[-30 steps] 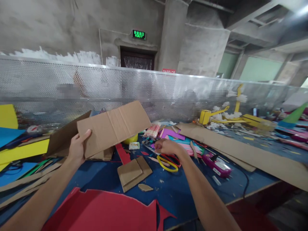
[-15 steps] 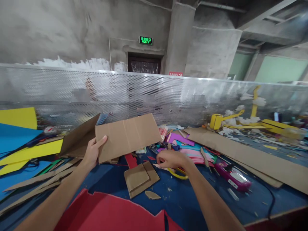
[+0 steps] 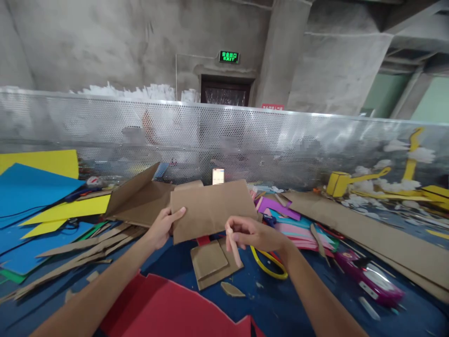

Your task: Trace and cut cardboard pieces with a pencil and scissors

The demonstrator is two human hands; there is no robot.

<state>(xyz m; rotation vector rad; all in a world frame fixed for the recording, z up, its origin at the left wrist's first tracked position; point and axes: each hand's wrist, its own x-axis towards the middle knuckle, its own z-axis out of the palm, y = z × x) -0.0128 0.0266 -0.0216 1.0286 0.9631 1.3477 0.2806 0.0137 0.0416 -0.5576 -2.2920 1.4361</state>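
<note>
My left hand [image 3: 167, 225] grips the left edge of a brown rectangular cardboard piece [image 3: 213, 206], thumb on its face, and holds it up off the table. In front of that cardboard's lower right part is my right hand [image 3: 247, 232], its fingers closed on a slim pale pink strip [image 3: 235, 252] that points down. Whether the strip is paper or a pen-like stick I cannot tell. Below lie two small overlapping cardboard squares [image 3: 210, 260]. A yellow-handled tool [image 3: 270, 271], probably scissors, rests just under my right wrist, partly hidden.
Large red sheet [image 3: 164, 309] in front. Cardboard strips [image 3: 84, 245] and blue and yellow sheets [image 3: 38, 192] lie left. To the right are a purple device [image 3: 372, 278], coloured sheets and a long cardboard panel [image 3: 351, 234]. A perforated metal screen [image 3: 280, 145] stands behind.
My right hand has lifted from the table with the pale strip and come up before the cardboard. The cardboard sits slightly lower and more level. The view has turned left.
</note>
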